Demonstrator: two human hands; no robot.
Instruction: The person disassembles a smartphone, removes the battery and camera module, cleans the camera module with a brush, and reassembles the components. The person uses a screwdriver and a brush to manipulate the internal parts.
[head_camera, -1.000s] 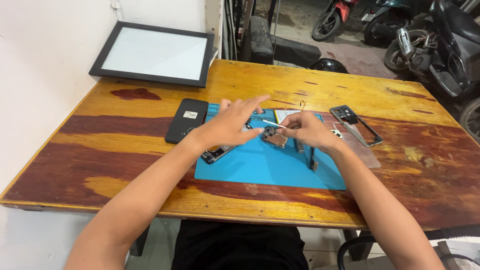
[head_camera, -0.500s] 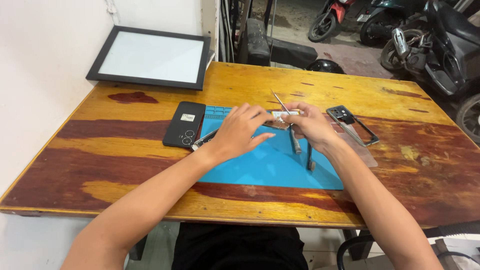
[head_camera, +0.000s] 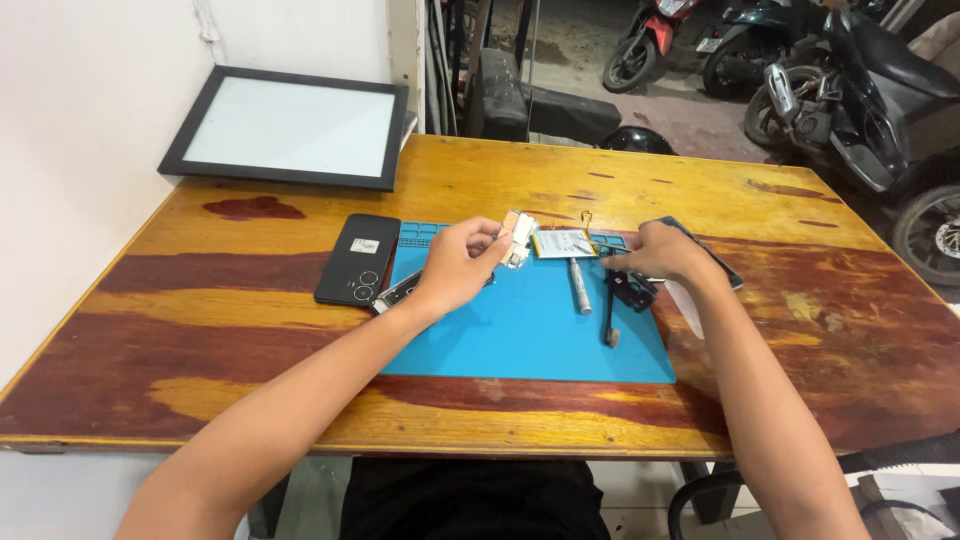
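My left hand (head_camera: 462, 262) is raised over the blue work mat (head_camera: 520, 335) and pinches a small pale phone part (head_camera: 518, 236) between fingers and thumb. My right hand (head_camera: 660, 252) rests at the mat's right side, fingers closed around a small black part (head_camera: 632, 288). Between the hands lies a flat white battery (head_camera: 563, 243). A grey screwdriver (head_camera: 580, 285) and a thin dark tool (head_camera: 608, 315) lie on the mat. An opened phone frame (head_camera: 392, 294) pokes out beneath my left wrist.
A black phone back cover (head_camera: 358, 259) lies left of the mat. A black-framed white panel (head_camera: 290, 127) leans at the table's far left. A dark phone part (head_camera: 715, 262) sits beyond my right hand. Parked motorbikes (head_camera: 850, 90) stand past the wooden table (head_camera: 200, 330).
Both hands have drawn apart: my left hand lifted the small pale part off the mat, my right hand slid right to the black part. The battery now lies uncovered.
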